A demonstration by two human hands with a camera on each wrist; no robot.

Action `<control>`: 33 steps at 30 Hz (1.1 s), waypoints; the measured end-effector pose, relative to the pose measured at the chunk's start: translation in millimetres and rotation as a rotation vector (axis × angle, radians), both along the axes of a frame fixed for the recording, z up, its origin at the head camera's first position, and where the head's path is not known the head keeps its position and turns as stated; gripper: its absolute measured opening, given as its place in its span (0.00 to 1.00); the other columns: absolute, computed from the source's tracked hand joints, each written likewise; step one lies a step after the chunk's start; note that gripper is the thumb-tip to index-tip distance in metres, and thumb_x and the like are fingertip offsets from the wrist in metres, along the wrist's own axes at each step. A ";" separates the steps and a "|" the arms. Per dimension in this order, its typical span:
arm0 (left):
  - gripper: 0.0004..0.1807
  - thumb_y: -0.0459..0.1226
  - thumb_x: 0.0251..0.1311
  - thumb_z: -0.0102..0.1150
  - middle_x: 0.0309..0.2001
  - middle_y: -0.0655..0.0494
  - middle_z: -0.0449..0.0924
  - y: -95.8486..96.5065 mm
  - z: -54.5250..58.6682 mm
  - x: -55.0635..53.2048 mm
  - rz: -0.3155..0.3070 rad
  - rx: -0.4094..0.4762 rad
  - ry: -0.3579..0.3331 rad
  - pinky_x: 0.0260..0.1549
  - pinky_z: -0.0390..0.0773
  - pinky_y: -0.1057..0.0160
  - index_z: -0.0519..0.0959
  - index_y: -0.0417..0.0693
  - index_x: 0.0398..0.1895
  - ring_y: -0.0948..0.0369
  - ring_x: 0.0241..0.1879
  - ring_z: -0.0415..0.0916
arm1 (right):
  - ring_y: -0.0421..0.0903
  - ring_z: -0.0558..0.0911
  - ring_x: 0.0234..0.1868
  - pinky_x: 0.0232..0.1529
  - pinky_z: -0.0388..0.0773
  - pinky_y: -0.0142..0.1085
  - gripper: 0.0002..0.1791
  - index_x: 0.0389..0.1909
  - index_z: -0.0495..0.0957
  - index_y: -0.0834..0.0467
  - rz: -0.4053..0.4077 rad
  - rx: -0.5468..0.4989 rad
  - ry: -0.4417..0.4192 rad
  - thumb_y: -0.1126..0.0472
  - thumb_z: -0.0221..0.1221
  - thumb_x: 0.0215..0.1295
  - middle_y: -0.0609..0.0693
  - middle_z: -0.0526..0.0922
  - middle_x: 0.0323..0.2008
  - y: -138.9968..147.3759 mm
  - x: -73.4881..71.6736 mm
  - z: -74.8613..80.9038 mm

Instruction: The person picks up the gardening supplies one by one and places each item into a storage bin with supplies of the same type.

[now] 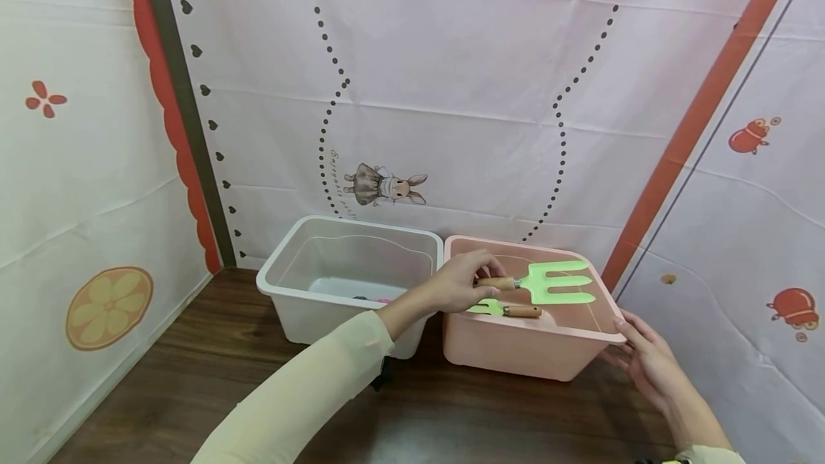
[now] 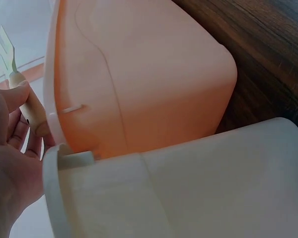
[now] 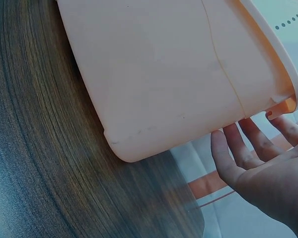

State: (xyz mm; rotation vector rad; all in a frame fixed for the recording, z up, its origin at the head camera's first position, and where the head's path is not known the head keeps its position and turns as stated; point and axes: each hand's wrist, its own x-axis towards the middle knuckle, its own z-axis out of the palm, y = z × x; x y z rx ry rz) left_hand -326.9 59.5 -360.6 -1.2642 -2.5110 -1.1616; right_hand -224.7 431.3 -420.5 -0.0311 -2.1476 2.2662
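A garden fork [image 1: 557, 283] with broad light-green tines is in my left hand [image 1: 460, 282], which grips its wooden handle [image 2: 34, 110] above the pink bin [image 1: 515, 355]. Its tines point right, over the bin's opening. Inside that bin lies a second, smaller green tool with a wooden handle [image 1: 523, 311]; my left hand partly covers its head. At the bin's right end, my right hand [image 1: 652, 360] holds the rim, thumb on top. In the right wrist view, the fingers [image 3: 260, 144] touch the outer wall below the rim.
A white bin [image 1: 335, 317] stands directly left of the pink one, with small dark and pink things partly visible inside. Both sit on a dark wood-grain table [image 1: 412, 414]. Printed cloth [image 1: 451, 56] hangs behind and on both sides.
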 end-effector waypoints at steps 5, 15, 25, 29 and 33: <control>0.11 0.34 0.68 0.72 0.46 0.62 0.81 1.2 -6.2 -3.5 0.003 -0.007 -0.030 0.44 0.80 0.73 0.82 0.51 0.50 0.68 0.43 0.79 | 0.36 0.85 0.48 0.47 0.87 0.39 0.11 0.59 0.78 0.38 -0.004 -0.002 0.000 0.55 0.51 0.86 0.35 0.84 0.49 -1.1 -0.4 -0.2; 0.10 0.36 0.67 0.72 0.44 0.64 0.82 4.2 -16.4 -10.6 0.033 -0.086 -0.009 0.43 0.79 0.72 0.83 0.53 0.48 0.69 0.43 0.78 | 0.36 0.85 0.48 0.46 0.87 0.38 0.12 0.58 0.79 0.38 0.001 -0.023 0.010 0.55 0.51 0.86 0.35 0.85 0.49 -0.8 -0.3 0.3; 0.10 0.40 0.68 0.71 0.47 0.65 0.82 5.0 -13.9 -6.8 0.071 -0.217 0.030 0.43 0.78 0.69 0.82 0.56 0.49 0.68 0.44 0.78 | 0.35 0.84 0.48 0.46 0.87 0.37 0.11 0.58 0.78 0.36 -0.025 0.005 -0.027 0.53 0.52 0.85 0.32 0.83 0.49 -2.1 -0.5 1.8; 0.10 0.41 0.69 0.71 0.47 0.65 0.82 4.9 -13.0 -5.6 0.081 -0.243 0.017 0.41 0.78 0.67 0.83 0.57 0.49 0.68 0.42 0.77 | 0.34 0.84 0.48 0.46 0.87 0.36 0.11 0.60 0.77 0.36 -0.033 0.017 -0.040 0.52 0.54 0.84 0.31 0.83 0.49 -2.6 -1.2 1.8; 0.09 0.41 0.69 0.71 0.46 0.66 0.82 5.6 -12.2 -4.6 0.085 -0.262 0.006 0.40 0.77 0.66 0.83 0.57 0.49 0.69 0.40 0.77 | 0.35 0.84 0.48 0.46 0.87 0.37 0.11 0.58 0.78 0.36 -0.027 -0.001 -0.023 0.53 0.53 0.85 0.32 0.84 0.49 -1.9 -0.2 1.0</control>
